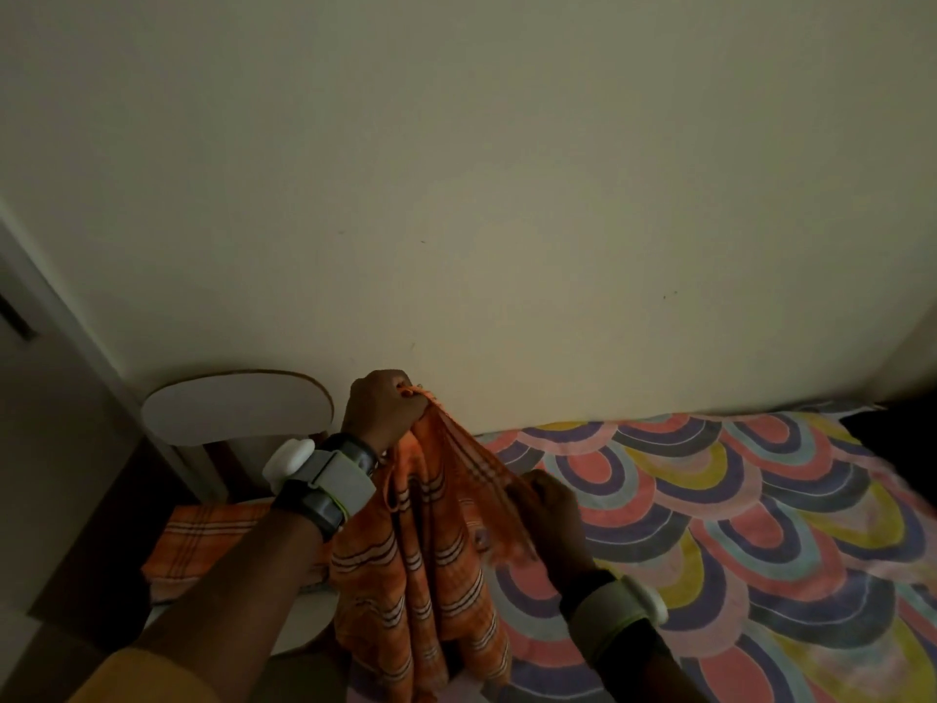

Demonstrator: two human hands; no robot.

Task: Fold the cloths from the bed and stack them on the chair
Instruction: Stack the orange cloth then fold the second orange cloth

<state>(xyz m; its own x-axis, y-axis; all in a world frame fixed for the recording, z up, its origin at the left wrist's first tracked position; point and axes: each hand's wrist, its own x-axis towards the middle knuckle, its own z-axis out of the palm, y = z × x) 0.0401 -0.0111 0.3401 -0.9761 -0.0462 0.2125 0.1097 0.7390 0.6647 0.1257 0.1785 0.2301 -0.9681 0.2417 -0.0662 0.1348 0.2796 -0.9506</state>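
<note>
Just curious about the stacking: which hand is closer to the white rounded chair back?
Left. The left hand grips the orange striped cloth just right of the white rounded chair back; the right hand pinches it farther right, by the colourful patterned bedsheet.

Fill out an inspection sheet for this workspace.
Surface: bed, scallop-patterned sheet.
Job's things: hanging cloth, orange, striped, not yet folded; folded cloth lies on chair.
Clutter: nothing seen.
Grips: left grip holds hanging cloth's top, raised; right grip pinches its edge lower down; a band on each wrist.
Cables: nothing seen.
Surroundings: plain wall; dim light.
</note>
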